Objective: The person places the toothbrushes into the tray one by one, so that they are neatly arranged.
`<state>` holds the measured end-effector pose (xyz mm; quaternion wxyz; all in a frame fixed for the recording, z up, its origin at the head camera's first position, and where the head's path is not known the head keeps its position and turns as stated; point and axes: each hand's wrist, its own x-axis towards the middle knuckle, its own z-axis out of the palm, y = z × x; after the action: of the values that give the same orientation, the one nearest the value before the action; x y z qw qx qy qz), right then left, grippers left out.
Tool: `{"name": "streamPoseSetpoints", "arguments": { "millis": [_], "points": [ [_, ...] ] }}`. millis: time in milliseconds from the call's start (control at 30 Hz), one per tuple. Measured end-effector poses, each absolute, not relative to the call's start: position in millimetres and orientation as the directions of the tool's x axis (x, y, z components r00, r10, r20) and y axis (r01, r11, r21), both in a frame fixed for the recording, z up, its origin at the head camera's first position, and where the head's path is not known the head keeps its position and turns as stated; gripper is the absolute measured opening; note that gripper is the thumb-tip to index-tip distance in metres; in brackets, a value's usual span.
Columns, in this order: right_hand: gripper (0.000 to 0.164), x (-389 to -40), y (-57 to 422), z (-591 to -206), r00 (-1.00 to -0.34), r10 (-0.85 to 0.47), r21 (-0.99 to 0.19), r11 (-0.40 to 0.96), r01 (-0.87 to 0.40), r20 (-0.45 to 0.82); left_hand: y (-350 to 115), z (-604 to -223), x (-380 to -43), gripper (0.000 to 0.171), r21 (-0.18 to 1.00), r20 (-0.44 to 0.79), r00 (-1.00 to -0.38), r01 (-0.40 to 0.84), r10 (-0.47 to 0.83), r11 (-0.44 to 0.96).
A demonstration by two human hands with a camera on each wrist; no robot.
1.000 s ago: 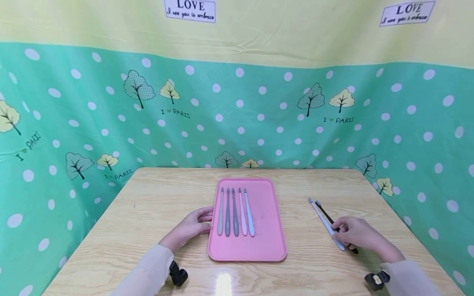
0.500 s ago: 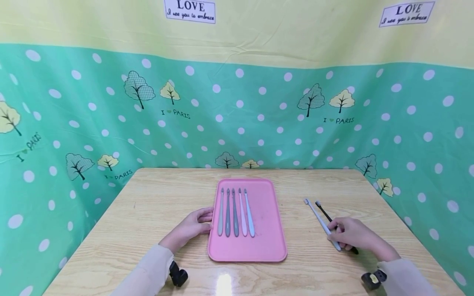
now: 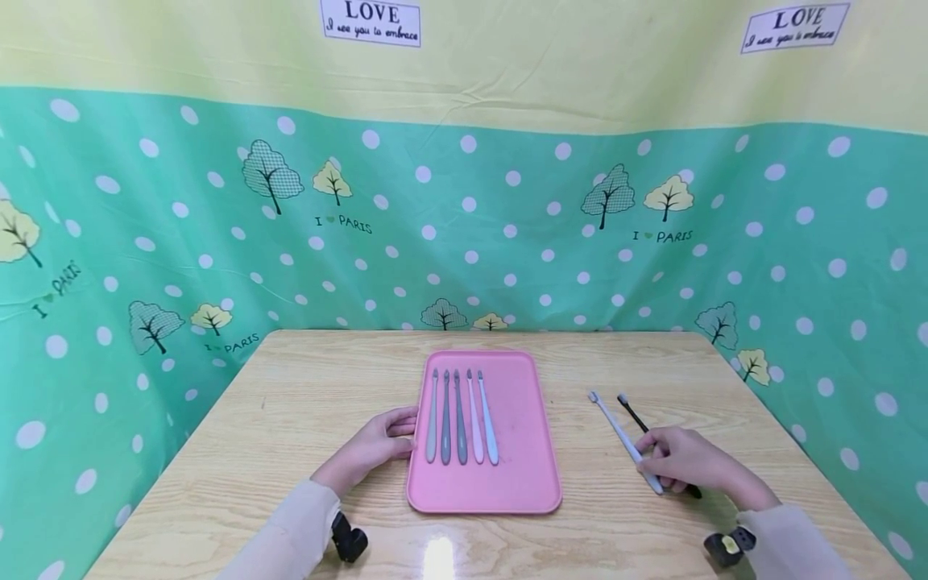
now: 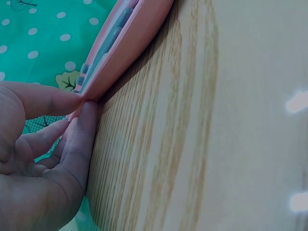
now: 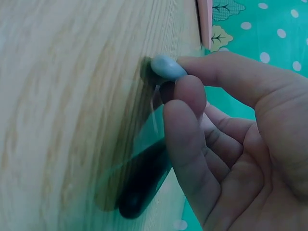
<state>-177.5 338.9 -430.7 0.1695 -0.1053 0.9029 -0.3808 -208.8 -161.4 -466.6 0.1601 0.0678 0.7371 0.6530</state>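
The right hand [image 3: 677,459] pinches the handle of a pale blue toothbrush [image 3: 613,424] between thumb and fingertips, close over the table. Its rounded handle end [image 5: 168,67] shows in the right wrist view. Under the same hand lies a black toothbrush [image 3: 635,413], its dark handle [image 5: 143,180] close to the fingers and its middle hidden. On the left, the left hand [image 3: 377,443] holds the left rim of a pink tray [image 3: 524,483], with thumb and fingertips [image 4: 87,113] at the edge. Several toothbrushes [image 3: 445,419] in grey, pink and light blue lie side by side in the tray.
The wooden table [image 3: 326,362] reaches back to a green and yellow patterned cloth [image 3: 507,201]. Bare tray surface shows right of the toothbrush row. Wood tabletop separates the tray from the right hand.
The right hand has taken hold of the pale blue toothbrush and shifted it left, apart from the black one. The left hand, the tray and the black toothbrush have stayed in place.
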Motion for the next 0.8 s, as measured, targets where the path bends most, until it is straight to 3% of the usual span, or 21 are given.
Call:
{"name": "streamPoseSetpoints", "arguments": {
  "millis": [800],
  "points": [
    [0.040,-190,295,-427,-0.910,-0.367,-0.819,0.571,-0.054,-0.196,-161,-468,-209,0.064,0.983,-0.149,-0.943,-0.108,0.299,0.149]
  ]
}}
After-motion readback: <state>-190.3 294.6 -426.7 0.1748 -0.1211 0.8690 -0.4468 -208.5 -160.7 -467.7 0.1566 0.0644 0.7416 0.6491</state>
